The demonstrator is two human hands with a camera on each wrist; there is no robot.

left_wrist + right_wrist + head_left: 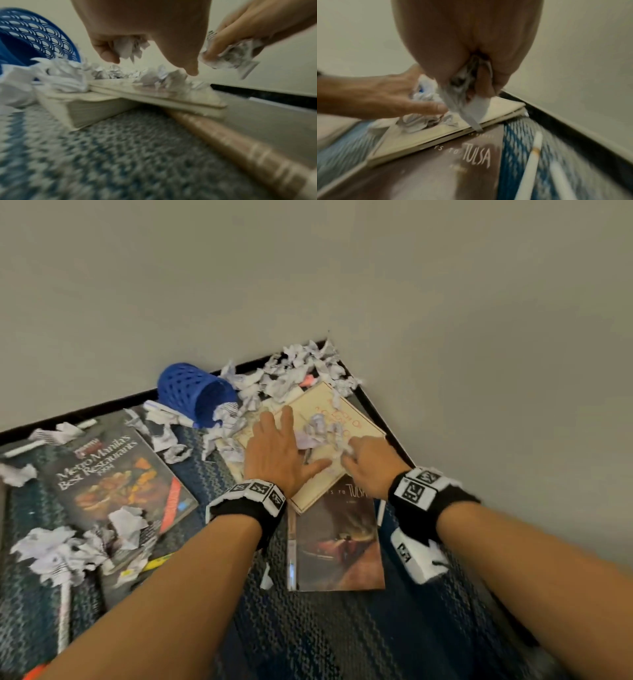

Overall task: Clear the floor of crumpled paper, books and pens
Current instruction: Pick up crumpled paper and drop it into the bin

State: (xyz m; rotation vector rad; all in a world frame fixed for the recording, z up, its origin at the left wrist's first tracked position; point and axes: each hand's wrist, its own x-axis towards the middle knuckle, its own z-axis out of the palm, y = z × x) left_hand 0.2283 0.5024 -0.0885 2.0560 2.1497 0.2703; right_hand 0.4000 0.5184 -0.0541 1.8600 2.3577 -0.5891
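Dark book [123, 470] reads "Metro Manila's Best Restaurants"; brown book [436, 169], "Tulsa".

Crumpled paper [301, 371] crowding corner by walls [479, 337]; blue basket [195, 392] left; carpet [342, 638] seemingly open nearside.

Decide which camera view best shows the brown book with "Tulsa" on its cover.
The head view: the Tulsa book shows nearly whole, its top edge under a cream book. The right wrist view gives the title larger but blurred and cropped. The left wrist view shows only a blurred brown edge.
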